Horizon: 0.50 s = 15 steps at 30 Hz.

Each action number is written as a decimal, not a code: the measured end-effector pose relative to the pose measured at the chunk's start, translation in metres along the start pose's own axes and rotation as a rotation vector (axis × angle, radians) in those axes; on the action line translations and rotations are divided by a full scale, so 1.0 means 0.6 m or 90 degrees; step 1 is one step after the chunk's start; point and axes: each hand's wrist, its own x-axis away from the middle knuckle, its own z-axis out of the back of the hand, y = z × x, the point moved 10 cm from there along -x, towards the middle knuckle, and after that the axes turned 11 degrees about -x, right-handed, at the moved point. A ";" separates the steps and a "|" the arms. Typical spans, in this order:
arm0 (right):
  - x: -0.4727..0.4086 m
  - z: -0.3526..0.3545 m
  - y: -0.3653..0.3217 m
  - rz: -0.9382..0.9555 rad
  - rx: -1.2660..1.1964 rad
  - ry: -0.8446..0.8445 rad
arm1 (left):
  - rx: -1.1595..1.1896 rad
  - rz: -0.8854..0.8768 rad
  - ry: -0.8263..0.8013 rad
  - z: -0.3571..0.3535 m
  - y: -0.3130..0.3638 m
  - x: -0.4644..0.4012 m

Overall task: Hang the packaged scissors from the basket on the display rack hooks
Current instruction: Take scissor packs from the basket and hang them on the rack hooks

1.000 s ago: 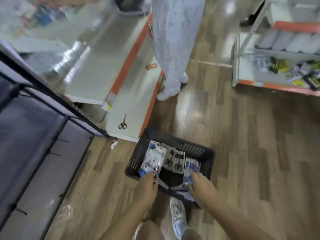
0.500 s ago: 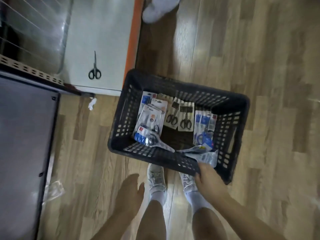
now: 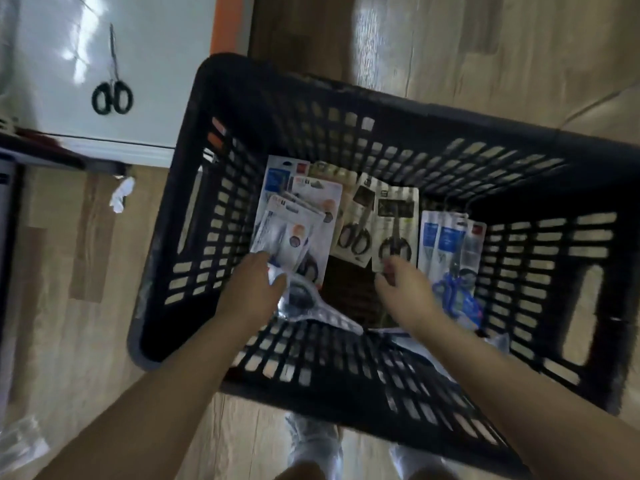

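Observation:
A black plastic basket [image 3: 346, 98] sits on the wood floor below me. Inside lie several packaged scissors: white-carded packs [image 3: 304, 216] on the left, two black-handled packs [image 3: 394, 233] in the middle and blue packs [image 3: 446, 244] on the right. A clear blister pack [image 3: 311, 306] leans on the near wall. My left hand [image 3: 252, 289] is inside the basket, its fingers closed over the lower end of the white-carded stack and the clear pack. My right hand [image 3: 405, 289] is also inside, fingers apart, its tips at the bottom edge of a black-handled pack.
Loose black scissors [image 3: 112, 95] lie on a white shelf base [image 3: 156, 64] with an orange edge at the upper left. Crumpled white paper [image 3: 121, 199] is on the floor. A dark rack panel [image 3: 7, 209] runs along the left edge. My white shoes [image 3: 311, 441] stand below the basket.
The view has dropped closer to the basket. Both hands have moved into it: the left from beside my leg onto the white packs, the right off the near rim toward the black-handled pack.

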 end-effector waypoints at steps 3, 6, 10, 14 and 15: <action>-0.066 -0.045 0.001 -0.008 -0.044 -0.024 | 0.024 0.011 0.005 -0.033 -0.016 -0.078; -0.132 -0.084 0.006 0.005 -0.071 -0.012 | 0.037 0.013 0.033 -0.052 -0.030 -0.141; -0.192 -0.118 0.007 0.024 -0.106 0.019 | 0.102 0.084 0.033 -0.074 -0.066 -0.185; -0.218 -0.125 0.010 0.046 -0.122 0.083 | 0.192 0.113 0.033 -0.084 -0.089 -0.195; -0.219 -0.127 0.013 0.039 -0.136 0.088 | 0.202 0.117 0.048 -0.085 -0.092 -0.194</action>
